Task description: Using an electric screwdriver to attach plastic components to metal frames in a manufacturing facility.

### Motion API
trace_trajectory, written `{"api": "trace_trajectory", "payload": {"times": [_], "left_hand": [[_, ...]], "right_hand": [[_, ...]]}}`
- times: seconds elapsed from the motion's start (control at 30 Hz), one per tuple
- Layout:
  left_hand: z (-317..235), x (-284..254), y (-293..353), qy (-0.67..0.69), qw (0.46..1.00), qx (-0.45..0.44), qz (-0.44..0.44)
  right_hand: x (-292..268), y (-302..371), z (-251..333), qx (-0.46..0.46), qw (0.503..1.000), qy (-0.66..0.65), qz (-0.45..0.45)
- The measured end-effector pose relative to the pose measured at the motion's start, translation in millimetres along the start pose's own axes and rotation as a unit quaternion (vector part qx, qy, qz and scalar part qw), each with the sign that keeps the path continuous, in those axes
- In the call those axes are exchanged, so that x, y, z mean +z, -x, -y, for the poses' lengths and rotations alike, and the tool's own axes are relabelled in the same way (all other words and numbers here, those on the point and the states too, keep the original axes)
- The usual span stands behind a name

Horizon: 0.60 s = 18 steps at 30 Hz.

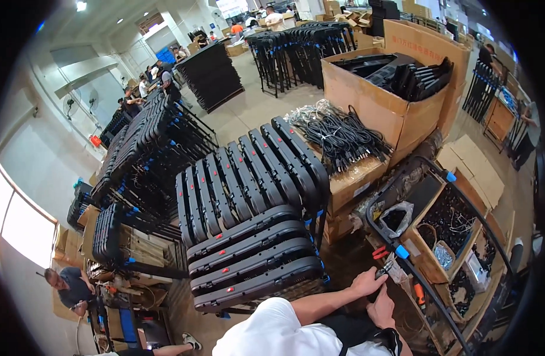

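Note:
My left hand (368, 283) and my right hand (381, 308) are close together at the lower right, both with fingers curled. Between them is a small dark cylindrical piece (381, 272) with a shiny end, mostly covered by my fingers, so its kind cannot be made out. Just beyond my hands, pliers with red handles (380, 253) rest by the black tube frame (429, 292) with blue caps. An orange-handled screwdriver (419, 293) lies to the right of my hands.
Left of my hands stand rows of black folded frames (254, 261) with red switches. Parts boxes (431, 266) hold small black pieces. Behind are bundled black cables (343, 133) and a large carton (364, 89) of black parts. A person (70, 288) is at the lower left.

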<state>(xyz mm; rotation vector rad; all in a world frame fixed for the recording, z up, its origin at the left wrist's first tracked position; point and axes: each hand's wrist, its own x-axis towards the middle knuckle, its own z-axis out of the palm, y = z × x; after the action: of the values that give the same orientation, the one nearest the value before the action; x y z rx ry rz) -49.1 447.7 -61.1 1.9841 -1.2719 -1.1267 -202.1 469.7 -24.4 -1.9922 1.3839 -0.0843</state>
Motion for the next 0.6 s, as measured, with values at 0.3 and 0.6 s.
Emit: {"api": "trace_trajectory", "payload": {"times": [0.3, 0.6], "left_hand": [[-4.3, 1.4, -9.1, -0.011, 1.000, -0.008, 0.009], [4.9, 3.2, -14.3, -0.004, 0.999, -0.022, 0.028]], "right_hand": [[-19.2, -2.8, 13.1, 0.006, 1.000, 0.005, 0.010], [0.6, -9.4, -0.7, -0.055, 0.998, 0.029, -0.011]]}}
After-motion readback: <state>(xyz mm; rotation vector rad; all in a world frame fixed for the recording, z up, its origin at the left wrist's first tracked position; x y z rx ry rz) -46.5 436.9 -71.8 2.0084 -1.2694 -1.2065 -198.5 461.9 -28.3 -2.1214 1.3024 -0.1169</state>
